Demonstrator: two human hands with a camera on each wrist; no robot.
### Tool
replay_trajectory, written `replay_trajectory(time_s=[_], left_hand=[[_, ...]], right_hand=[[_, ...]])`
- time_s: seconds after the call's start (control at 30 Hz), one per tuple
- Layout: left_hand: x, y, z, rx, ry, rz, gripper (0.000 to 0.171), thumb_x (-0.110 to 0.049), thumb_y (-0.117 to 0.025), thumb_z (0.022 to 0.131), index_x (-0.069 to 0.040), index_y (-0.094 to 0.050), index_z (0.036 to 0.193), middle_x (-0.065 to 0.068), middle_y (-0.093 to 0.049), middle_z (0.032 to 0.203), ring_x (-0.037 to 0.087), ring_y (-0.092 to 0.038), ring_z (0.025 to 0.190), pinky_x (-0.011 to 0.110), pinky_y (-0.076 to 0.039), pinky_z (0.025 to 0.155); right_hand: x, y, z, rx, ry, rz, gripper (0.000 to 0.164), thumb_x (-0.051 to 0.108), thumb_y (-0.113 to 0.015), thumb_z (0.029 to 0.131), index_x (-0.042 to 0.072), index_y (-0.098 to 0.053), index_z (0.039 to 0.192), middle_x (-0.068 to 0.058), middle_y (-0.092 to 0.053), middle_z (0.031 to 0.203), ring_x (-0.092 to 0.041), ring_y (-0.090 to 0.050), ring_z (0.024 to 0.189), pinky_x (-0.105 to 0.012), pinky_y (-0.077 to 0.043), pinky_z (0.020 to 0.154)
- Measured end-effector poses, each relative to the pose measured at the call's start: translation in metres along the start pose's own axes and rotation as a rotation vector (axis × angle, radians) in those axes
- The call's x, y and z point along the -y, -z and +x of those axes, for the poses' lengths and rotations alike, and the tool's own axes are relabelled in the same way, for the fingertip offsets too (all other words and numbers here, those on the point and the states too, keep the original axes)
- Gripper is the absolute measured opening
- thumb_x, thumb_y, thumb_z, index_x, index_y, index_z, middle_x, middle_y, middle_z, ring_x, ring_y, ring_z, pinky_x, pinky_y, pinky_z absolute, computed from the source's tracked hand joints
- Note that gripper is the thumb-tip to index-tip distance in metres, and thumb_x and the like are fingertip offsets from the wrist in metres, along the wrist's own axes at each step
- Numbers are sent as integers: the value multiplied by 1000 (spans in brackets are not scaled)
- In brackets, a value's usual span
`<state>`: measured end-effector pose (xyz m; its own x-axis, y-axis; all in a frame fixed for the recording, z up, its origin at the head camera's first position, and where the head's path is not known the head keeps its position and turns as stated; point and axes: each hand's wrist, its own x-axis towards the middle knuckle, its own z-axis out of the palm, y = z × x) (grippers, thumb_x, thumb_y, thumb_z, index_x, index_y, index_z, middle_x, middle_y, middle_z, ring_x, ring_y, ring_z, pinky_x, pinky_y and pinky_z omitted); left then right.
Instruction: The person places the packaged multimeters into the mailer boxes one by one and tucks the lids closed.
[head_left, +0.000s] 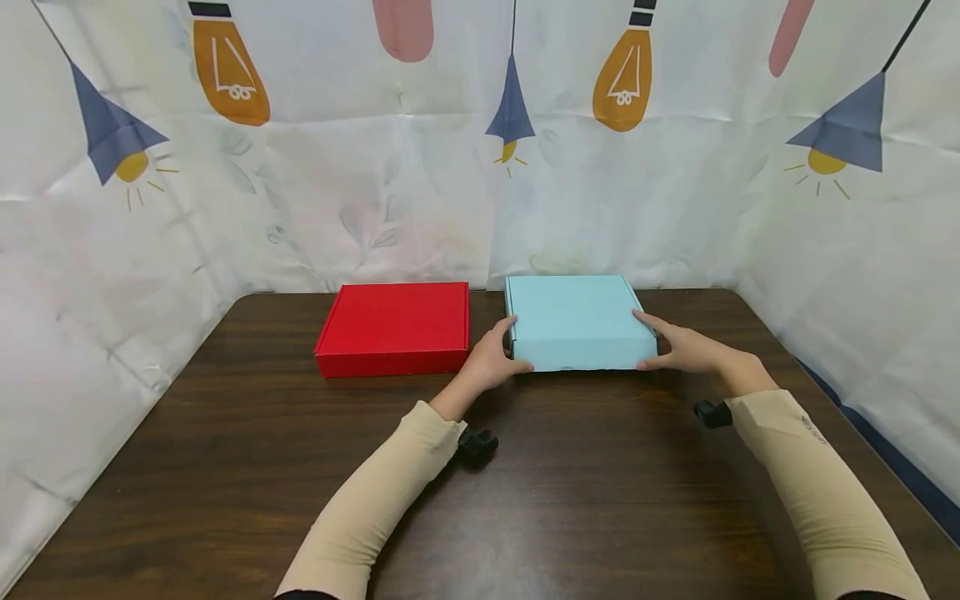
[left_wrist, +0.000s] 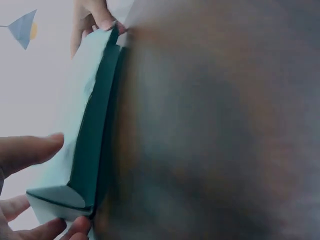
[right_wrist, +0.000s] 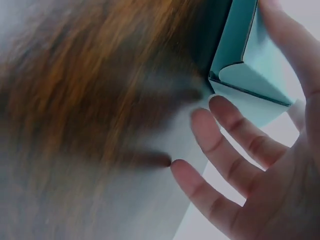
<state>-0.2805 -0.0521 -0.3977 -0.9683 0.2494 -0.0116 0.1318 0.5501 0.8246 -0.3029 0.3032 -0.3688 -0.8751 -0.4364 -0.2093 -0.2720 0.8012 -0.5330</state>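
A light blue cardboard box [head_left: 573,310] lies flat at the back of the table, right of its middle. My left hand [head_left: 487,360] is at its left front corner, thumb by the front face and fingers along the left side. At the right front corner my right hand [head_left: 684,348] has its thumb by the front and its index finger along the right edge. Spread fingers [right_wrist: 232,172] of that hand show beside the box end in the right wrist view. The left wrist view shows a dark gap along the box's front and a small curved flap [left_wrist: 67,195] at its corner.
A red cardboard box [head_left: 397,325] sits left of the blue one, close to my left hand. Behind both hangs a white cloth [head_left: 450,192] printed with lamps and bulbs. The dark wooden table [head_left: 570,500] extends toward me under both forearms.
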Motion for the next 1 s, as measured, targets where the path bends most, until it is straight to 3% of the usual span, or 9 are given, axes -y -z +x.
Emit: replay_trajectory(time_s=[0.27, 0.63, 1.0], left_hand=[[-1, 0, 19, 81, 11, -134, 97, -19, -84, 85, -17, -27, 164, 14, -29, 165, 33, -33, 146, 53, -42, 110], [8, 5, 28, 199, -81, -171, 100, -7, -84, 83, -19, -26, 164, 10, -22, 168, 29, -20, 152, 52, -37, 114], [15, 8, 23, 216, -39, -163, 101, -16, -84, 85, -34, -24, 164, 4, -15, 170, 28, -13, 154, 58, -33, 115]], right_hand=[[-4, 2, 8, 26, -7, 13, 111, 43, -76, 93, 12, 2, 165, -38, -6, 163, -60, -32, 139, -73, -31, 105], [-11, 4, 20, 71, 35, 126, 119, 26, -83, 89, 7, 8, 163, -39, 2, 160, -59, -28, 138, -71, -29, 108], [-11, 4, 26, 103, 50, 210, 118, 20, -82, 90, 8, 11, 162, -38, 9, 158, -59, -26, 136, -70, -30, 106]])
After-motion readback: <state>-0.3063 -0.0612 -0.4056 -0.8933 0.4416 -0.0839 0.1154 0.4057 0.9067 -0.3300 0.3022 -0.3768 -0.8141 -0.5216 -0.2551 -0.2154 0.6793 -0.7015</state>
